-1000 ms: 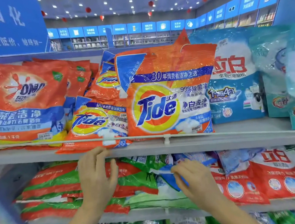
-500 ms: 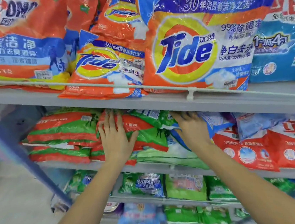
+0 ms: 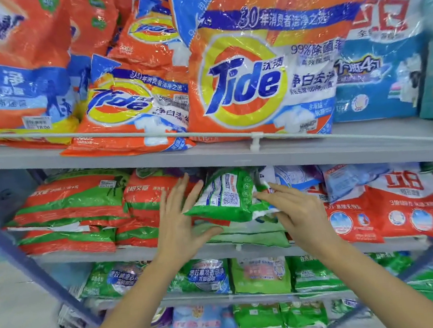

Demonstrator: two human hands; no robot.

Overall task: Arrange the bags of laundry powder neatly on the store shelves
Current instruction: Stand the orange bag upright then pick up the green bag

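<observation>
A green laundry powder bag (image 3: 224,195) is tilted up off the middle shelf (image 3: 139,252), its back with a QR code facing me. My left hand (image 3: 181,222) touches the bag's left end with straight, spread fingers and its thumb under the bag. My right hand (image 3: 297,208) pinches the bag's right edge between fingers and thumb. Flat pale green bags (image 3: 248,234) lie beneath it.
Red-and-green bags (image 3: 73,208) are stacked on the left of the middle shelf, red-and-white bags (image 3: 405,203) on the right. Orange Tide bags (image 3: 254,82) stand on the upper shelf (image 3: 209,156) behind a white rail. Green bags (image 3: 261,272) fill the lower shelves. A blue upright (image 3: 31,263) slants at left.
The view dropped from the upper shelf to the middle one. Both hands reached into the middle shelf, and a green bag now sits lifted and tilted between them.
</observation>
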